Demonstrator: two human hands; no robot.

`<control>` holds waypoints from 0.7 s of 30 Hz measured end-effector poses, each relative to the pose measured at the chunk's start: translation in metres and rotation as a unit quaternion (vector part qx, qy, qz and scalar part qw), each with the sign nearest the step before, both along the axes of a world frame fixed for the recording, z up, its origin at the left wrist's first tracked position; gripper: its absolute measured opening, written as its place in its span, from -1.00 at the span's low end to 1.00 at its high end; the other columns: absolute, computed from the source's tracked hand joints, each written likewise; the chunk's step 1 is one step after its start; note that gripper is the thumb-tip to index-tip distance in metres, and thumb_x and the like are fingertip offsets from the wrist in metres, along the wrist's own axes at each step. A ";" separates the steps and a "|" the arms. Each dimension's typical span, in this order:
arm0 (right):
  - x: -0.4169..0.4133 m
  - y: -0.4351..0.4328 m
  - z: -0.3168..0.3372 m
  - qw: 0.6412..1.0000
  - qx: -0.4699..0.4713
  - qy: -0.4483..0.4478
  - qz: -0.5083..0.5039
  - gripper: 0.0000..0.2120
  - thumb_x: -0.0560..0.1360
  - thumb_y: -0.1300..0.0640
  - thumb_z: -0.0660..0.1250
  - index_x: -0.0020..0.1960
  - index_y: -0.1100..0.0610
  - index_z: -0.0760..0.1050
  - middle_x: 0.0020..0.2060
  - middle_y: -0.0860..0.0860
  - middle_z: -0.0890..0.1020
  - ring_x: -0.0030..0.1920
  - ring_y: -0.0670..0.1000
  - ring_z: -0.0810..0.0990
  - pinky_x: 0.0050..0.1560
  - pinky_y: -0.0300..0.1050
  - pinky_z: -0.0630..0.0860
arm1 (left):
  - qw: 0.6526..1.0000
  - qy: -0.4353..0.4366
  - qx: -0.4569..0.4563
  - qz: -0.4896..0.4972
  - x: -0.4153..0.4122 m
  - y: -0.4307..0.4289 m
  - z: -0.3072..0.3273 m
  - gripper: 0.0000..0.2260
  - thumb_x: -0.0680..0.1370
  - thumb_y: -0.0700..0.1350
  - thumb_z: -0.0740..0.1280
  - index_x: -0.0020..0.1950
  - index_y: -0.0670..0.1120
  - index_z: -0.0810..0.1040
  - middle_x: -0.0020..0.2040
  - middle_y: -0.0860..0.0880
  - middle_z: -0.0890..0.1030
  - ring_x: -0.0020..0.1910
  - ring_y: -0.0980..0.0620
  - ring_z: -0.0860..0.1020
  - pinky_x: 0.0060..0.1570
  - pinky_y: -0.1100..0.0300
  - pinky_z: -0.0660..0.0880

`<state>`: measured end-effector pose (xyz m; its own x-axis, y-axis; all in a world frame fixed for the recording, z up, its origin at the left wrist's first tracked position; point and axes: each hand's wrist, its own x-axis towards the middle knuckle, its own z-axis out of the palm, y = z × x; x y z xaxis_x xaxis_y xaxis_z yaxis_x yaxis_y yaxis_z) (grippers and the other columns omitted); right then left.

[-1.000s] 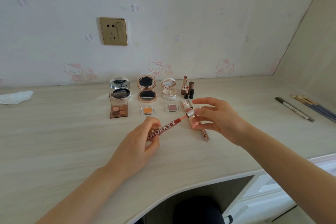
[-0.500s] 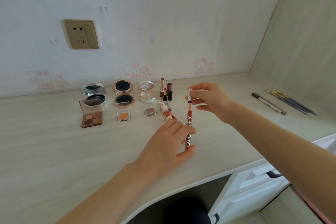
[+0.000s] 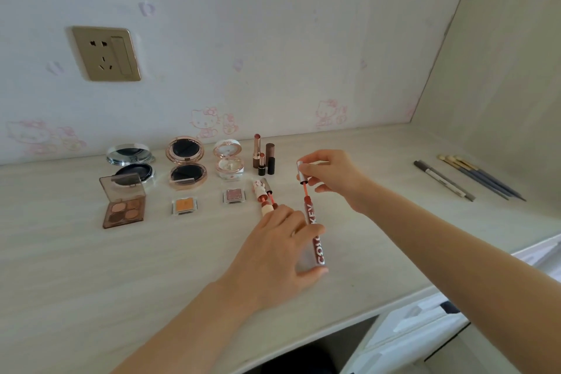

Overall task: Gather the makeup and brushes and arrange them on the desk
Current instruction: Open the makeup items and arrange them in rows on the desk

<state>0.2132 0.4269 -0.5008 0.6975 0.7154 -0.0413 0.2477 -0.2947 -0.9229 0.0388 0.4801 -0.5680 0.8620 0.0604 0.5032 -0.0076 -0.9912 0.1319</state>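
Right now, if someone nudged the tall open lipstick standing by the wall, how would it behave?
The lipstick stands upright on a narrow base, so it would probably tip easily. Its body looks round, so once down it may roll. The bare tip is uncovered and would likely smear or dent.

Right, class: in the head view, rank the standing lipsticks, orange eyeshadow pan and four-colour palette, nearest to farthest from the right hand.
1. The standing lipsticks, just left of the right hand.
2. The orange eyeshadow pan, front row, middle.
3. The four-colour palette, far left.
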 end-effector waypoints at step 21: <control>0.002 0.048 -0.037 0.985 -0.092 -0.131 0.064 -0.80 0.49 0.10 0.35 0.09 0.06 0.60 -0.11 0.03 0.68 -0.05 -0.05 0.62 -0.11 -0.28 0.48 | 0.999 -0.012 -0.040 0.015 0.008 0.008 -0.010 -0.66 0.46 0.22 0.29 0.03 0.01 0.64 0.00 0.08 0.53 0.04 0.10 0.47 0.06 0.27 0.43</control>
<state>0.2147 0.4753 -0.5378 0.6057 0.7956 -0.0096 0.5158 -0.4019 -0.7566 0.0465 0.4881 -0.5782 0.8464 0.1274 0.5171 0.0187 -0.9775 0.2103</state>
